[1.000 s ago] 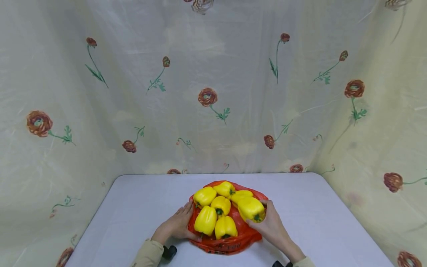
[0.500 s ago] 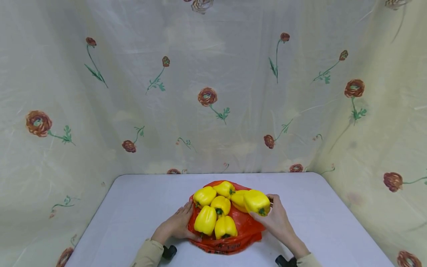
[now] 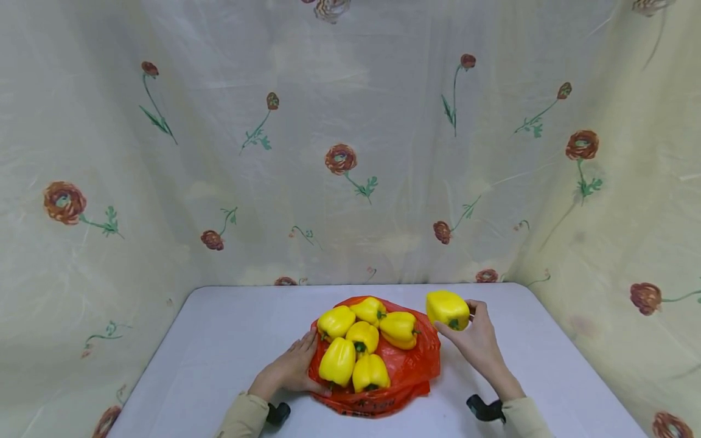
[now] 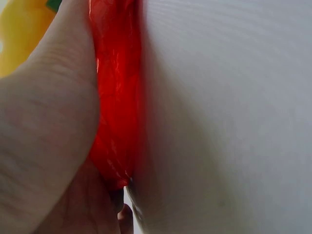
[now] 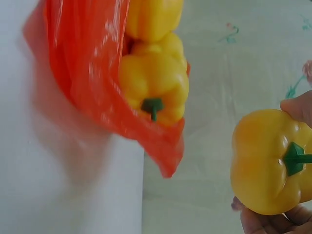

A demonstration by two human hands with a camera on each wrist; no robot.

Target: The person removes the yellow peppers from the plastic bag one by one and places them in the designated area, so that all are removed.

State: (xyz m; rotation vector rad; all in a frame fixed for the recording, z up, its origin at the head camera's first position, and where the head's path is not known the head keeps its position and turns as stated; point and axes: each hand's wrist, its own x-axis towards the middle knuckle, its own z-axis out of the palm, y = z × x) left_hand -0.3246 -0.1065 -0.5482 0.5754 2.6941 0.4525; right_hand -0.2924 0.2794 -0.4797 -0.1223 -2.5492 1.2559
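My right hand (image 3: 482,340) holds a yellow bell pepper (image 3: 448,309) up at the right of a red plastic bag (image 3: 408,365). In the right wrist view, thumb and fingers lie on opposite sides of this pepper (image 5: 265,163), whose green stem points to the right. Several more yellow bell peppers (image 3: 336,362) lie in the bag, which is spread wide on the table. My left hand (image 3: 292,368) rests against the bag's left side, fingers extended and thumb along its front rim. From the left wrist, the thumb side (image 4: 53,112) hides part of the red plastic (image 4: 117,92).
The white table (image 3: 230,328) has rounded far corners. Behind it and along both sides hangs a pale curtain (image 3: 394,201) printed with red flowers. Black wrist-camera mounts (image 3: 484,409) sit at both wrists.
My right hand has lifted one pepper from the bag's right side and moved it right and away from me. Another pepper beneath it now shows fully. My left hand has stayed put.
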